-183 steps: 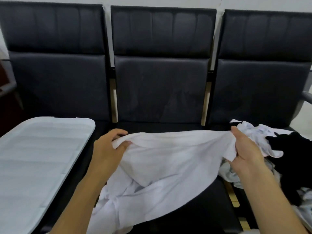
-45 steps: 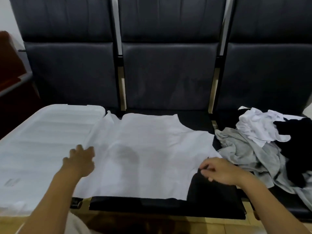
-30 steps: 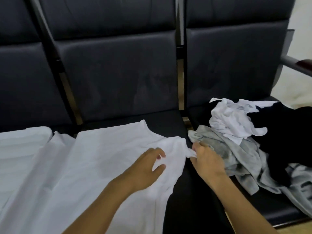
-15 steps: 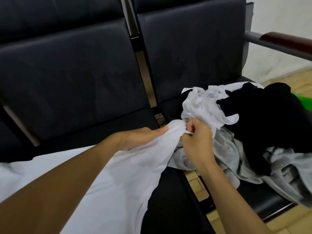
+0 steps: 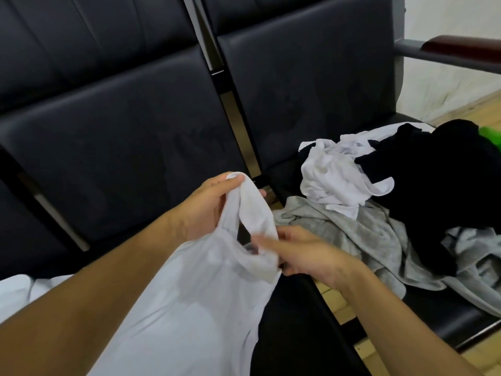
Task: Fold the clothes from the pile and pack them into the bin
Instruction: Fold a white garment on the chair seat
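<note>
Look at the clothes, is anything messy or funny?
Yes. The pile on the right-hand seat is a rumpled heap: white, grey and black clothes tangled over each other, none folded. The white top has one strap lifted off the seat, gripped by the left hand and right hand. Nothing looks torn or spilled.

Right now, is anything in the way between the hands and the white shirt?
No. Both hands already grip the white shirt: the left hand holds its raised end, the right hand pinches its lower fold. The clothes pile lies beside them.
</note>
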A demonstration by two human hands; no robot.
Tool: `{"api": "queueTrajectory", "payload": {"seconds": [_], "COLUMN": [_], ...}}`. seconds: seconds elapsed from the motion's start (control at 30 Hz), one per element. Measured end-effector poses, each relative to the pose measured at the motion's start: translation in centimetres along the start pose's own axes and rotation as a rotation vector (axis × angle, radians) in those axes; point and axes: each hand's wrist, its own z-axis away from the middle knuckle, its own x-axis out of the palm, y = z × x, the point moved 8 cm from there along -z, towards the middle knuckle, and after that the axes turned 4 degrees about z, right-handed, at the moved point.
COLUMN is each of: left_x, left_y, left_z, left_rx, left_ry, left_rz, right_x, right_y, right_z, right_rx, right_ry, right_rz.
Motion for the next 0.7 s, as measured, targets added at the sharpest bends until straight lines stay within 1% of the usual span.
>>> {"api": "queueTrajectory", "payload": {"seconds": [0.03, 0.1, 0.17, 0.2, 0.23, 0.3, 0.37, 0.4, 0.43, 0.47, 0.5, 0.53, 0.57, 0.6, 0.63, 0.67, 0.7], "left_x": [0.0, -0.3, -1.3, -1.9, -2.6, -3.6, -3.4, -3.0, -2.8, -2.8, -2.8, -2.9, -3.0, -2.9, -2.8, -2.6, -2.7], "left_y": [0.1, 0.2, 0.5, 0.7, 1.0, 1.3, 1.0, 0.9, 1.0, 1.4, 1.8, 2.2, 2.3, 1.7, 0.5, -1.2, -3.1], "left_z": [0.0, -0.1, -0.5, -0.6, -0.8, -1.0, -1.2, -1.4, -1.6, -1.8, -1.9, -2.0, -2.2, -2.6, -3.1, -3.4, -3.4], "left_rx": [0.006, 0.035, 0.079, 0.104, 0.130, 0.163, 0.167, 0.176, 0.200, 0.232, 0.272, 0.306, 0.317, 0.294, 0.233, 0.151, 0.063], "left_ry": [0.005, 0.030, 0.064, 0.089, 0.129, 0.187, 0.183, 0.189, 0.224, 0.279, 0.346, 0.406, 0.429, 0.400, 0.334, 0.248, 0.158], "left_rz": [0.018, -0.063, -0.165, -0.206, -0.242, -0.281, -0.284, -0.299, -0.321, -0.342, -0.362, -0.377, -0.380, -0.363, -0.362, -0.414, -0.547], "right_x": [0.1, -0.2, -0.8, -1.5, -2.4, -5.0, -7.1, -7.8, -8.1, -8.1, -7.5, -6.7, -5.7, -5.0, -4.6, -4.5, -4.7], "right_y": [-0.1, 0.2, 0.3, 0.4, 0.5, 0.8, 0.8, 0.9, 0.8, 0.9, 1.1, 1.3, 1.4, 1.4, 1.4, 1.4, 1.4], "right_z": [0.2, 0.6, 1.3, 1.5, 1.7, 2.0, 2.5, 2.6, 2.7, 2.5, 2.3, 2.0, 2.0, 2.0, 2.1, 2.2, 2.2], "right_rx": [-0.034, -0.067, -0.070, -0.067, -0.061, -0.073, -0.115, -0.125, -0.119, -0.095, -0.055, -0.011, 0.027, 0.053, 0.067, 0.075, 0.085], "right_ry": [-0.003, -0.001, -0.007, 0.027, 0.100, 0.333, 0.538, 0.609, 0.643, 0.626, 0.562, 0.466, 0.374, 0.309, 0.281, 0.281, 0.306], "right_rz": [0.096, 0.199, 0.211, 0.178, 0.137, 0.093, 0.065, 0.074, 0.096, 0.105, 0.083, 0.050, 0.027, 0.017, 0.003, -0.019, -0.059]}}
